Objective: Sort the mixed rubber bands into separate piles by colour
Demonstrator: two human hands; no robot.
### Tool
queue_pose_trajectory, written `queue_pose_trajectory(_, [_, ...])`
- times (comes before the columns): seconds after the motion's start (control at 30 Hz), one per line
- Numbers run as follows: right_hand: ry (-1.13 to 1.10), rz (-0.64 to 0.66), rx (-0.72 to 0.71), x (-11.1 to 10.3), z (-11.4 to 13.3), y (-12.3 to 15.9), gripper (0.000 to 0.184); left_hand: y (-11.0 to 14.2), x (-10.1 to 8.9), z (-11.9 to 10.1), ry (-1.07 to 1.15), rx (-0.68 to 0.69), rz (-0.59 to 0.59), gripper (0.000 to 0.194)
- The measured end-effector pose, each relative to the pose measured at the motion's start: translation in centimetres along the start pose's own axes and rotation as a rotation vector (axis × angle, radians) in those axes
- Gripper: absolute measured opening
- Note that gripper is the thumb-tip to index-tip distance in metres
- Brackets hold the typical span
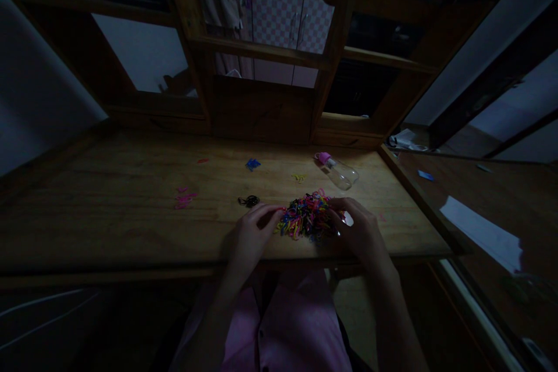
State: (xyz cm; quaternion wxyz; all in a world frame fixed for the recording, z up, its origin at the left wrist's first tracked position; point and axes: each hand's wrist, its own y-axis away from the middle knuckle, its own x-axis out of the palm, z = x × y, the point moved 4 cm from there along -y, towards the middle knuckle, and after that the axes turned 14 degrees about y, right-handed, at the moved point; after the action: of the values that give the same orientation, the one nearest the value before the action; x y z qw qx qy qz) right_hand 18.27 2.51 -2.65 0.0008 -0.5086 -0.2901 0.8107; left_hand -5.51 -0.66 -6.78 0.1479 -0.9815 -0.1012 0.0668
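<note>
The work looks early: 4 small single-colour groups lie apart on the table, pink left of centre, blue and yellow near the middle, black below the blue, plus 1 lone red strip left of the blue. Most pieces seem left in the mixed heap, just below and right of the frame's centre, between the 2 hands.

The left hand has its thumb and index tips nearly together, seemingly pinching a red piece at the heap's left edge. The right hand bends its fingers over the right edge; I cannot tell whether they hold anything.

The heap's long axis runs left to right; its pieces point every way. The pinched piece is too small to read its direction.
</note>
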Motion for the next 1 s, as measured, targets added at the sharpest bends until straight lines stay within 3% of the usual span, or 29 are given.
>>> queue_pose_trajectory(0.17, [-0.023,-0.005,-0.006,0.04,0.37,-0.08,0.013,0.02,0.02,-0.05,-0.002,-0.017,0.002,0.021])
queue_pose_trajectory(0.6, [-0.046,-0.001,-0.101,0.06,0.39,0.22,0.040,0.07,-0.01,-0.08,-0.013,-0.004,0.001,0.020])
queue_pose_trajectory(1.0, [-0.053,-0.029,-0.004,0.61,0.39,0.19,0.021,0.08,-0.02,0.12,-0.025,-0.032,0.001,0.020])
